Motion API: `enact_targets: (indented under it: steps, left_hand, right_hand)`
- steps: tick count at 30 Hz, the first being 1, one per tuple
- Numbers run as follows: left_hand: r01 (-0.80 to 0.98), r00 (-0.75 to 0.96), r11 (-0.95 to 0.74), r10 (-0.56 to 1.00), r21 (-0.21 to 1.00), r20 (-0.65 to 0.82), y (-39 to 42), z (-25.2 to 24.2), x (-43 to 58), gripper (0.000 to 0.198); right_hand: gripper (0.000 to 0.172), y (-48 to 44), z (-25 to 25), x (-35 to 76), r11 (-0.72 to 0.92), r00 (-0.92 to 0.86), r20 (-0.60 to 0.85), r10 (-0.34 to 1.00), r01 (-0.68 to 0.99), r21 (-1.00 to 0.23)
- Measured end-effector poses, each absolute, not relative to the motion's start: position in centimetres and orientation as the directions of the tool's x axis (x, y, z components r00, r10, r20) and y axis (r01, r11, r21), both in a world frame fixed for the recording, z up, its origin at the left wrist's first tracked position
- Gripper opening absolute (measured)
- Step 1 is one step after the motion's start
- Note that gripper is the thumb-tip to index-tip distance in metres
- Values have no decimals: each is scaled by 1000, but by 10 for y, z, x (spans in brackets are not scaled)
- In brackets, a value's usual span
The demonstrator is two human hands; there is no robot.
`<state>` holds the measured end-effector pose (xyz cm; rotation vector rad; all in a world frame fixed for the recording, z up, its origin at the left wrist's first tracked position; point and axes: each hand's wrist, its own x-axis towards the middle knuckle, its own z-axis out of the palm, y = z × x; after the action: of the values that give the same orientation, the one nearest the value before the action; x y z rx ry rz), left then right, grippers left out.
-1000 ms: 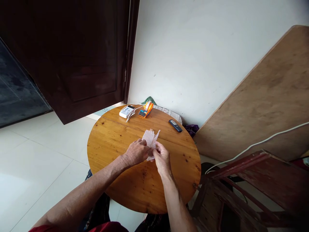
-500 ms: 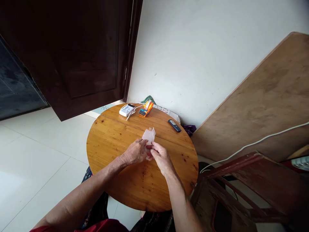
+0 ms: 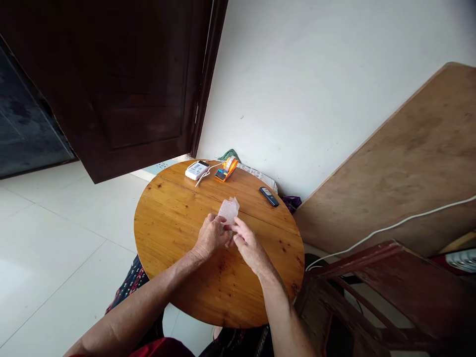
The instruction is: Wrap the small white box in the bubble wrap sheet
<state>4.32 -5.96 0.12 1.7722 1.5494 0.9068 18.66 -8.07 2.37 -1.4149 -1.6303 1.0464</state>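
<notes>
A small pale, crinkled, translucent piece of wrapping (image 3: 229,210) lies near the middle of the round wooden table (image 3: 178,228). My left hand (image 3: 211,237) rests on its near left edge with the fingers curled and pinching it. From the right, my right hand (image 3: 248,244) meets it, fingertips closed on the same near edge. The far half of the piece sticks out beyond both hands.
At the table's far edge sit a white box with a cable (image 3: 197,170), an orange tape dispenser (image 3: 226,168) and a dark remote (image 3: 269,196). A large wooden board (image 3: 401,163) leans on the wall at right; a dark red wooden chair (image 3: 390,292) stands beside the table.
The piece was spread wider and stood up between my hands a second ago; now it is narrower and lower. Both hands stayed on it, and my view shifted slightly.
</notes>
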Motion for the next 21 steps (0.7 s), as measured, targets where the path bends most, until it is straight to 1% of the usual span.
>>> enact_targets:
  steps: [3,5,6,8,10,12,14,17,21]
  left_hand:
    - [570,105,-148,989,809,107,-58,-3,42,39]
    - [580,126,-179,984,795,129,-58,-5,41,42]
    - [588,138,-199,980,784,145,-58,-6,41,43]
    - [605,171,-246,969,757,179,-58,-6,40,46]
    - [623,204,-280,959,730,194,-58,-5,40,49]
    - [640,228,-291,956,711,186,-57,-3,40,50]
    - [651,235,-282,958,705,166,-55,-2,40,50]
    - [646,244,-265,960,715,136,-54,-2,40,52]
    - [634,258,-290,953,717,158,-55,-6,41,54]
  right_hand:
    - [48,-73,16,198,35,73,64,995,352,-935]
    - [40,-63,11,208,36,181,112,977,376,-926]
    - [37,-57,10,212,57,190,148,971,416,-907]
    - [33,-44,11,218,156,102,252,962,550,-820]
    - [34,-32,19,220,303,-78,350,933,695,-652]
    - [40,-20,29,217,416,-264,360,895,786,-458]
    - [36,-10,38,213,470,-377,313,872,825,-315]
    - [26,1,46,209,518,-458,273,846,828,-214]
    - [23,12,41,207,583,-531,268,804,791,-184]
